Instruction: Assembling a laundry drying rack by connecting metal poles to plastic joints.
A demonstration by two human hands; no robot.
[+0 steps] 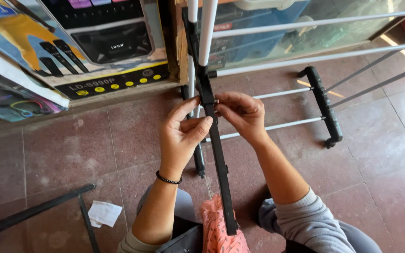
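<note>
Head view looks down on my two hands at a long black bar (217,154) of a drying rack, which stands almost upright over my lap. My left hand (181,136) pinches the bar's edge between thumb and curled fingers. My right hand (240,112) closes on something small at the bar's other side; my fingertips hide it, so I cannot make it out. The bar's lower end rests against a pink cloth (219,229), cut off by the bottom edge. White rods (277,126) run right to another black bar (324,105). Upper left, a glossy poster (71,42) leans on the wall, yellow and blue with black microphones, its top cropped.
</note>
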